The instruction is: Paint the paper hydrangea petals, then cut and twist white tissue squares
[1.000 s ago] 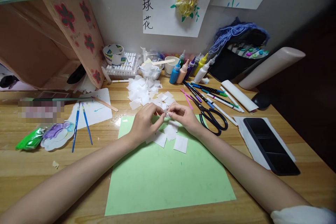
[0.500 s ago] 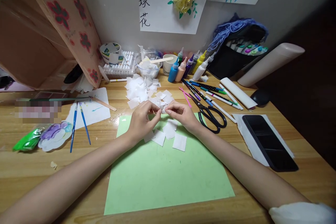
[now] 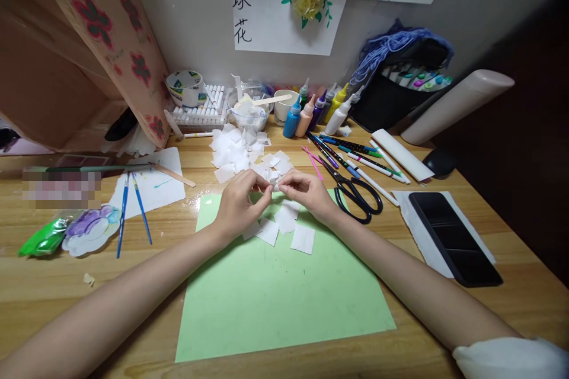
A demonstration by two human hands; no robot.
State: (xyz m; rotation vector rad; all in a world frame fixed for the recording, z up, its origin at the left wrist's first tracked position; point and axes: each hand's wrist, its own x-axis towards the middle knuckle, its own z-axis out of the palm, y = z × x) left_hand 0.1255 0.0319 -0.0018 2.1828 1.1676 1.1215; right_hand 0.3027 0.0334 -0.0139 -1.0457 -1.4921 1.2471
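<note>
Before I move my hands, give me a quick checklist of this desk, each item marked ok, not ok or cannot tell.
1. Left hand and right hand close together: ok, fingertips nearly meet near the green sheet's far edge.
2. Paper held in the fingertips: cannot tell, white bits lie right behind them.
3. Green sheet flat: ok, as far as it shows.
4. Loose squares within reach: ok, they lie just on the near side of the fingertips.
5. Scissors well away from the right wrist: not ok, I'd say; the handles lie close beside it.
6. Blue bottle upright: ok.
</note>
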